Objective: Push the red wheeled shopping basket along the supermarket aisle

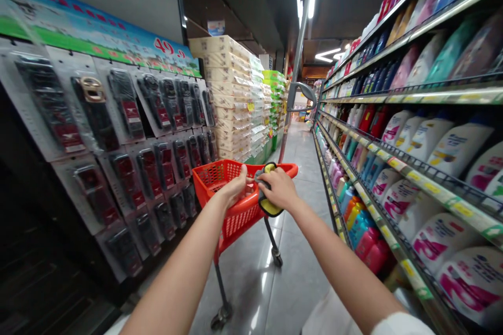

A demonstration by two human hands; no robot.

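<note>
The person stands in a shop aisle with both arms stretched out in front. The left hand is closed on the near edge of a red basket, with the fingers curled over the rim. The right hand is just beside it and wraps tight around a yellow and black thing. I cannot tell what that thing is. It sits right at the basket's near edge, between the two hands.

The red basket is in the middle of the aisle. It stands on thin legs with small wheels on the shiny grey floor. A tall grey pole goes up behind the basket.

On the right are long shelves full of white, pink and blue bottles. On the left, black packs hang in rows on the wall. Past them is a tall stack of pale boxes.
</note>
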